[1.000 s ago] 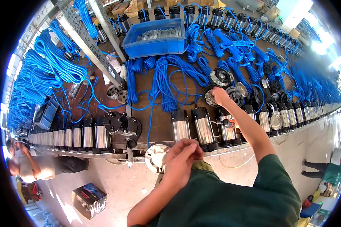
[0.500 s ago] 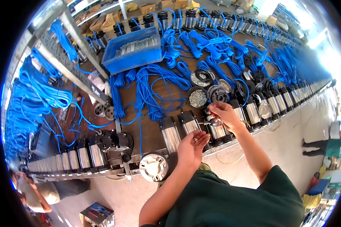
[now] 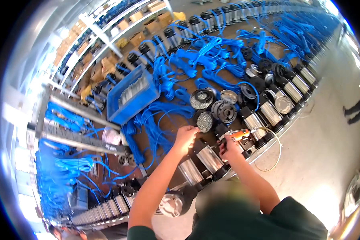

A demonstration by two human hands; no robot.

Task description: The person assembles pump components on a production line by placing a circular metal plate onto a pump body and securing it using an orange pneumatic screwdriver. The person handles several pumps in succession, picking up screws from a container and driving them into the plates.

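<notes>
My right hand (image 3: 229,148) is wrapped around an orange air screwdriver (image 3: 240,135), whose thin pale hose (image 3: 279,150) loops down past the table edge. The tool lies above a silver cylindrical motor with black ends, partly covered by my hand. To the left, my left hand (image 3: 185,140) has its fingers pinched together beside a round dish of small metal screws (image 3: 204,121). What those fingers hold, if anything, is too small to make out. Nearer to me stand more silver motors (image 3: 211,159), one just below my left hand.
Behind the dish is a second dish of small parts (image 3: 201,98), next to black round motor covers (image 3: 225,111). Bundles of blue cable (image 3: 204,52) spread over the table. A blue bin (image 3: 134,96) stands at the left. More motors (image 3: 294,90) line the right edge.
The view has turned. My left hand has gone from open over the motors to a pinch by the screw dish. My right hand has lowered and now grips the orange screwdriver.
</notes>
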